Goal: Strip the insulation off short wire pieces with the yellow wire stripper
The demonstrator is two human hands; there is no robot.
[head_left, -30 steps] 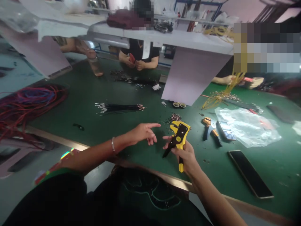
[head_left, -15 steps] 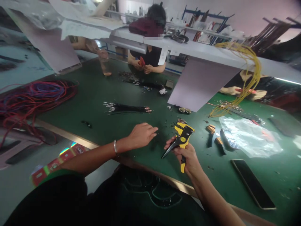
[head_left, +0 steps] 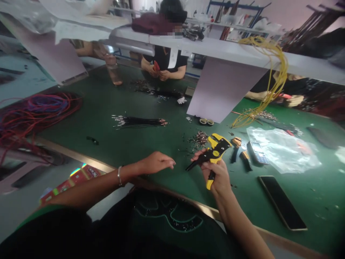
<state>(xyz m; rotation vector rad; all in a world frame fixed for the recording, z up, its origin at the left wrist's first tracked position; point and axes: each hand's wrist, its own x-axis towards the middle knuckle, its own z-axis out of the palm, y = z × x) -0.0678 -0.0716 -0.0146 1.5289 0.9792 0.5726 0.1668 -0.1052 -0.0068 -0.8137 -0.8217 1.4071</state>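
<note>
Right hand [head_left: 219, 175]: fingers wrapped around the handles of a yellow-and-black plier-like hand tool [head_left: 216, 153], lower right of centre, its head pointing up over the table.
Left hand [head_left: 155, 162]: fingers drawn together, thumb alongside, just above the near edge, lower centre; I see nothing in it.
Black wires [head_left: 140, 121]: one loose bundle lying flat at mid-frame, pale tips on its left end, coppery tips on its right. Both ends look worked, in my judgement.
Coppery bits [head_left: 201, 138]: small heap just beside the tool head, read as offcuts or terminals; cannot tell which.
Progress: bundle laid out, bits piled; I make out no wire in the tool. Amount remaining cannot be told.
Surface: dark green tabletop [head_left: 121, 147]; red and blue wire coil [head_left: 45, 108] at left; orange-and-blue pliers [head_left: 237, 142], keypad phone [head_left: 258, 153], clear plastic bag [head_left: 285, 151] and black smartphone [head_left: 283, 205] at right.
Room: white raised shelf [head_left: 231, 54] across the top, yellow wires [head_left: 281, 72] hanging from it; a person's hands [head_left: 163, 75] with a red tool [head_left: 156, 67] beyond.
</note>
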